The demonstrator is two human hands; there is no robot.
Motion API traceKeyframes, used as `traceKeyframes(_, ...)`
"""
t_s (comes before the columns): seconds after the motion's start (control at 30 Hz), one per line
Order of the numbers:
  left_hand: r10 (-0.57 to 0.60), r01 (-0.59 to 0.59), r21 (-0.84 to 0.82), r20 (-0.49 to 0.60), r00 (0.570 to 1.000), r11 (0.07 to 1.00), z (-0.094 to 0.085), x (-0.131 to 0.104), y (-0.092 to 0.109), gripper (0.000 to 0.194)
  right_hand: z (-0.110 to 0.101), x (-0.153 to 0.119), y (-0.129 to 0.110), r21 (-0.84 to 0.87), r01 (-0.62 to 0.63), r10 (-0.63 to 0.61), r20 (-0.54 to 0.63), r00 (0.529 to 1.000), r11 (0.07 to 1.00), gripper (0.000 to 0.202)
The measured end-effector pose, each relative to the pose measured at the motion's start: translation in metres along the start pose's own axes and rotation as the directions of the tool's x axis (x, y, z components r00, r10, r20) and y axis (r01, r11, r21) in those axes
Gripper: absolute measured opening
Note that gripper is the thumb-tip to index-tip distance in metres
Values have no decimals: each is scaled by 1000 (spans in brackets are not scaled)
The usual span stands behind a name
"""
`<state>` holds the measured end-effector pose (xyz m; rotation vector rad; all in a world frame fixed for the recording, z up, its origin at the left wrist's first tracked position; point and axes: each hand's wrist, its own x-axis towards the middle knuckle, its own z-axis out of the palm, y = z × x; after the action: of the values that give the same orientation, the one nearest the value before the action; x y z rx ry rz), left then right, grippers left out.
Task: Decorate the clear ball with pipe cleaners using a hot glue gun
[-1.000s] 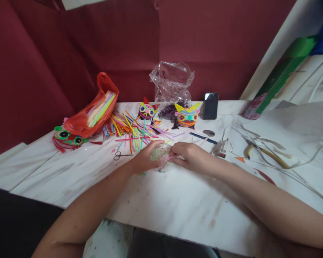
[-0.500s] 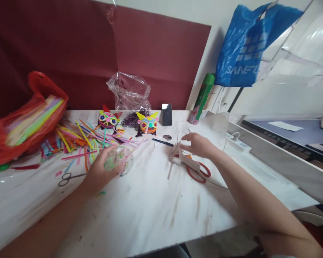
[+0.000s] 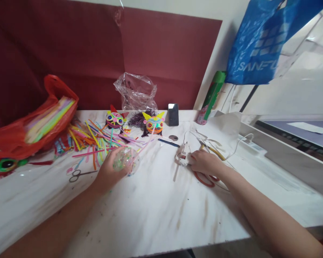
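Observation:
My left hand (image 3: 111,166) is closed around the side of a clear, rounded plastic piece (image 3: 126,162) with coloured bits showing in it. A thin pink strip (image 3: 140,147) rises from this piece. Over to the right, my right hand (image 3: 205,162) has its fingers curled about the handle of a white hot glue gun (image 3: 183,154), which rests on the table. Orange-handled scissors (image 3: 204,182) lie partly hidden under that hand. A yellow-handled tool (image 3: 218,153) is just behind it.
Two colourful horned animal heads (image 3: 154,123) stand at the back beside a phone (image 3: 173,114). Pipe cleaners (image 3: 93,138) are heaped left, near a red bag (image 3: 47,118) and small scissors (image 3: 79,175). A pen (image 3: 169,142), spray can (image 3: 211,98) and power strip (image 3: 251,145) are also there.
My right hand has come down from above the glue gun and closed on its handle. My left hand keeps its hold. The view has turned slightly left.

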<state>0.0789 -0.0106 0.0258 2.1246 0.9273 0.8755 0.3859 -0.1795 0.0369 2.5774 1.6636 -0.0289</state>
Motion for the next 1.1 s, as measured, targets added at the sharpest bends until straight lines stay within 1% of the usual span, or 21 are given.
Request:
traceKeyframes(0.13,-10,10,-14,-11,1000,1000,0,0,-1,65,2,-1,-3,-11,19,-20,-45,999,1000,18)
traceKeyframes(0.17,-5,4,-17,-19,1000,1000,0,0,-3,64,1,-2,-3,-12,22,-22,-76,997,1000,17)
traceKeyframes(0.23,2,-2,-16,-28,1000,1000,0,1,-5,65,-1,-4,-3,11,25,-23,-184,983,1000,17)
traceKeyframes(0.27,-2,1,-16,-30,1000,1000,0,1,-5,66,-2,-5,-2,55,31,-17,-250,968,998,17)
traceKeyframes(0.33,-27,27,-31,-24,999,999,1,0,-5,69,-2,-7,-1,217,73,12,-367,930,973,21)
traceKeyframes(0.4,-57,56,-62,-10,998,997,2,-2,-3,71,0,-11,-2,413,150,40,-417,908,898,28)
traceKeyframes(0.43,-68,68,-79,-4,998,995,3,-3,-2,71,1,-14,-3,501,189,45,-419,907,844,31)
traceKeyframes(0.5,-79,80,-111,14,997,991,6,-6,0,72,2,-21,-8,640,247,23,-383,923,728,36)
traceKeyframes(0.57,-73,76,-138,26,997,988,8,-8,1,73,2,-30,-15,728,270,-39,-318,947,630,38)
traceKeyframes(0.6,-65,68,-143,27,998,987,9,-8,1,73,1,-35,-20,750,280,-82,-291,953,598,37)
traceKeyframes(0.67,-39,43,-135,34,999,990,10,-9,1,72,0,-43,-31,748,329,-190,-268,944,577,36)
traceKeyframes(0.77,-14,19,-134,40,999,991,11,-10,-1,71,-2,-52,-46,696,459,-364,-295,884,552,32)
traceKeyframes(0.83,14,-9,-131,37,999,991,12,-11,-3,69,-2,-55,-55,676,514,-430,-309,848,528,29)
traceKeyframes(0.9,80,-79,-111,5,997,991,15,-12,-8,65,-2,-57,-61,675,529,-451,-312,836,514,27)
traceKeyframes(1.0,204,-207,-58,-51,978,977,20,-12,-14,62,-3,-58,-65,680,526,-458,-302,836,511,25)
traceKeyframes(1.1,252,-254,-28,-56,966,967,22,-11,-17,60,-3,-59,-66,696,517,-454,-298,840,499,23)
